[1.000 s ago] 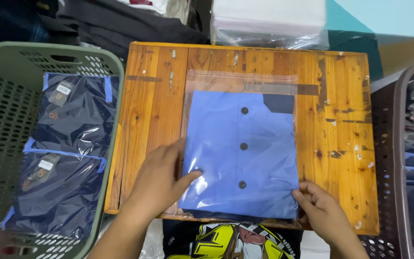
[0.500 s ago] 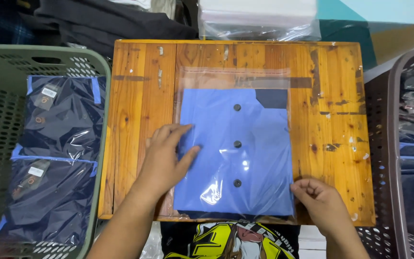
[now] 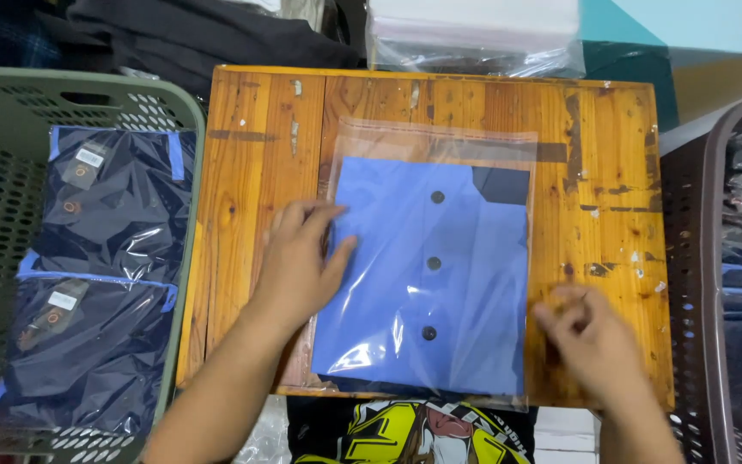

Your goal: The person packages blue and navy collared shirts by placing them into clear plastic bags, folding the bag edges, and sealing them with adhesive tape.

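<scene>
folded blue shirt (image 3: 427,283) in clear bag

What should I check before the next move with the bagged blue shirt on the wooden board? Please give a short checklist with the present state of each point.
1. Blue shirt fully inside the clear bag: ok.
2. Bag flap at the far end closed: not ok, it lies open and flat.
3. Left hand pressing the bag's left edge: ok.
4. Right hand gripping the bag: cannot tell, it is blurred.
5. Bag lying wholly on the wooden board: not ok, its near edge overhangs slightly.
</scene>
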